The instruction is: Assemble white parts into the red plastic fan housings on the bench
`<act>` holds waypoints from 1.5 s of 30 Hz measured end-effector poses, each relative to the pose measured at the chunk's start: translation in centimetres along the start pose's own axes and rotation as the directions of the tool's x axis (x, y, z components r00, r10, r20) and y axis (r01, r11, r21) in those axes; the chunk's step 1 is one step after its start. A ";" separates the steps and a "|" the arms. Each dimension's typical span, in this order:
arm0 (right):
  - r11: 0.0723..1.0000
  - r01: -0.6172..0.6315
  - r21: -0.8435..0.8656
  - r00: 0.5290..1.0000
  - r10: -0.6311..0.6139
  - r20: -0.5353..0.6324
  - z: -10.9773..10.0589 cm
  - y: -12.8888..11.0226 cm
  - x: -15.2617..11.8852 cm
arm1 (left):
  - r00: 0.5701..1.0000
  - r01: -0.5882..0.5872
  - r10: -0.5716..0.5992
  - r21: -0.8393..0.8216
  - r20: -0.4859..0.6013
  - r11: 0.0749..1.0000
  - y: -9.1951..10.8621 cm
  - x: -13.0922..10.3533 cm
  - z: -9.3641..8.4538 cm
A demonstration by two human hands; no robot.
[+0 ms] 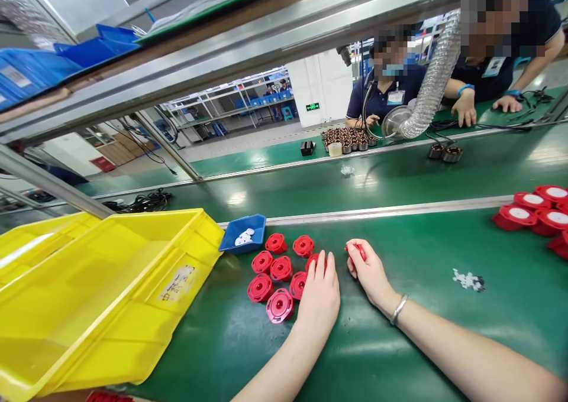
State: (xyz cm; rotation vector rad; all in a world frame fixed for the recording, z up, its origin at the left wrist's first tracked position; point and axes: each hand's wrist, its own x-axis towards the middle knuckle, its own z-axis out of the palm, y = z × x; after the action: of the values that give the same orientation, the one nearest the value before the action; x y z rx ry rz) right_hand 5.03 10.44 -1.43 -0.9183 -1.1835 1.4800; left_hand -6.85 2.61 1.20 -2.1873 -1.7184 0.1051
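My left hand (320, 289) reaches over a group of red round plastic parts (281, 268) on the green bench. Its fingers close round the one at the group's right edge (313, 261), which they partly cover. A short way to the right, my right hand (368, 272) is closed on a small red plastic piece (360, 252). Most of that piece is hidden by the fingers, so its kind cannot be made out. The other red parts stand upright, their flanged, ringed faces turned up.
A large yellow bin (177, 307) is at left, beside a small blue tray (242, 247) holding white discs. White bits (468, 280) and red parts with white discs (520, 214) lie right. Beyond the metal rail are copper-wound coils (348, 137), an air duct (437, 77) and two co-workers.
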 end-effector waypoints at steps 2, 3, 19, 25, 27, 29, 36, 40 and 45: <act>1.000 0.001 -0.001 1.000 -0.001 0.007 0.0 0.0 0.0 | 1.000 -0.026 0.026 -0.012 -0.013 1.000 0.5 -0.6 0.4; 1.000 0.001 -0.003 1.000 -0.001 0.009 0.0 0.0 0.0 | 0.999 -0.029 0.028 -0.021 -0.021 0.999 0.7 -0.8 0.6; 0.999 0.002 -0.038 1.000 -0.002 0.007 0.1 -0.3 -0.1 | 0.926 0.366 -0.368 -0.411 0.078 0.835 -12.5 -0.3 1.2; 1.000 -0.010 -0.028 1.000 0.010 0.015 0.0 -0.4 -0.2 | 0.981 0.193 -0.148 -0.502 0.129 0.843 -11.8 -0.7 0.7; 1.000 -0.016 -0.021 1.000 0.017 0.013 0.0 -0.4 -0.2 | 0.986 0.155 -0.099 -0.509 0.137 0.847 -11.4 -1.3 -0.5; 1.000 -0.022 -0.009 1.000 0.022 0.011 0.1 -0.5 -0.2 | 0.985 0.156 -0.103 -0.473 0.135 0.867 -11.0 -2.3 -1.3; 0.998 -0.025 0.063 0.999 0.023 0.025 0.1 -0.1 -0.1 | 0.975 0.212 -0.166 -0.389 0.148 0.897 -9.5 -4.3 -0.2; 0.992 0.002 0.123 1.000 -0.005 0.024 0.2 -1.1 0.0 | 0.972 0.228 -0.223 -0.507 0.073 0.831 -8.5 -3.1 -0.6; 0.985 0.169 0.046 0.975 -0.173 0.140 0.9 -3.6 -2.0 | 0.891 0.119 -0.423 -0.985 0.163 -0.129 -3.7 -3.6 -5.2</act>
State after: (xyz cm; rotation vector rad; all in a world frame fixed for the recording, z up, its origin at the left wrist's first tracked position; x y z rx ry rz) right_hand 5.49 8.39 2.24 -0.6773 -1.3044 1.4407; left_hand -9.77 -1.33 6.63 -2.1406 -2.3718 -2.2372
